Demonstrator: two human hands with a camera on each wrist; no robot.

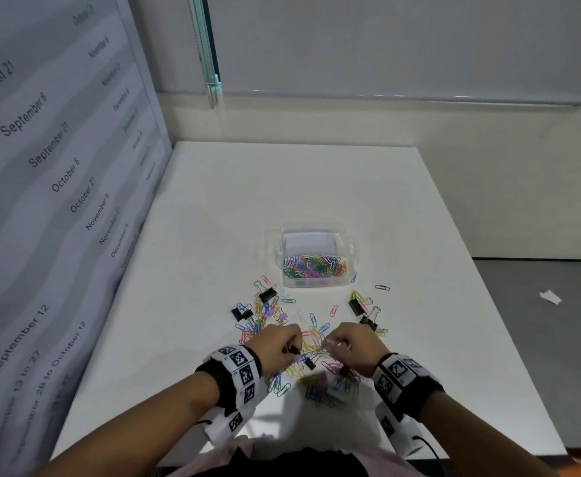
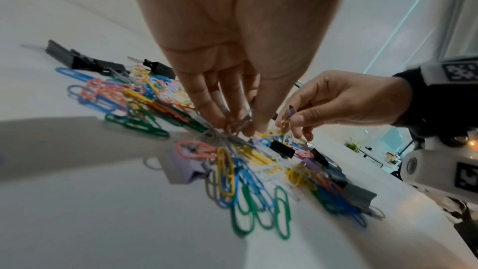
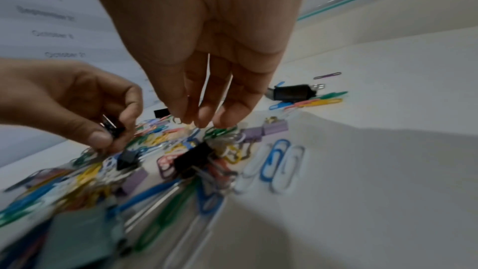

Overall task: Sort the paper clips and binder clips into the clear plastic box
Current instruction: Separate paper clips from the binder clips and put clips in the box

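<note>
The clear plastic box [image 1: 316, 285] stands mid-table with several coloured paper clips [image 1: 316, 265] inside. Nearer me lies a scattered pile of paper clips and binder clips [image 1: 320, 383]. My left hand [image 1: 282, 344] hovers over the pile and pinches a small black binder clip [image 3: 115, 129] between thumb and forefinger. My right hand [image 1: 339, 344] is just right of it, fingers pointing down, pinching a small purple binder clip [image 2: 289, 111] with a gold handle. Both hands sit low over the heap, a short gap between them.
Loose black binder clips lie left [image 1: 267, 295] and right [image 1: 355, 306] of the box's front. A tall panel printed with dates [image 1: 41, 166] borders the white table [image 1: 213, 208] on the left. A paper scrap [image 1: 550, 297] lies on the floor at the right.
</note>
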